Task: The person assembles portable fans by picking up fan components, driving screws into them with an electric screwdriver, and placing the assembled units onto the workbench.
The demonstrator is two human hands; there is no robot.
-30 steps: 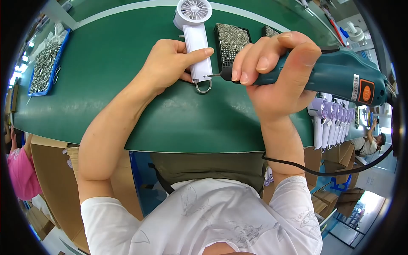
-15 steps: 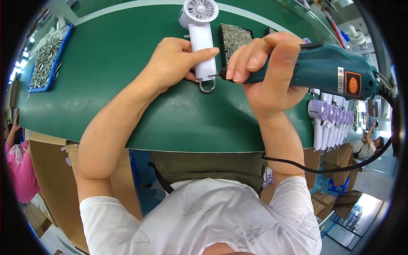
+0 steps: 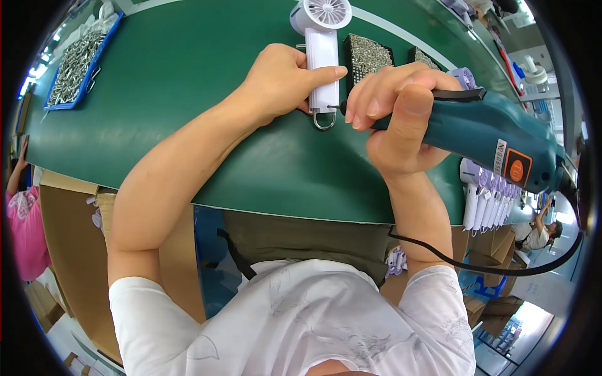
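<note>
A small white handheld fan [image 3: 323, 62] with a round grille lies on the green table, its head pointing away from me. My left hand [image 3: 285, 78] grips its handle, thumb across the top and fingers at the left side. A metal loop [image 3: 324, 121] sticks out at the handle's near end. My right hand [image 3: 401, 113] is wrapped round a dark green electric screwdriver [image 3: 483, 135], held nearly level. Its thin bit meets the handle's lower right part, close to the loop; the exact contact point is too small to make out.
Beyond my right hand stand two black trays of small metal parts, the nearer tray [image 3: 369, 59] and a farther one [image 3: 424, 57]. A blue tray [image 3: 81, 69] of metal loops lies far left. Several finished-looking fans [image 3: 483, 194] line the right edge. The screwdriver's black cable [image 3: 501, 271] loops past my right arm.
The view has shifted, so the fan and both hands appear farther right. The screwdriver's back end has tipped lower, while its bit stays at the handle's lower end. Both grips are unchanged.
</note>
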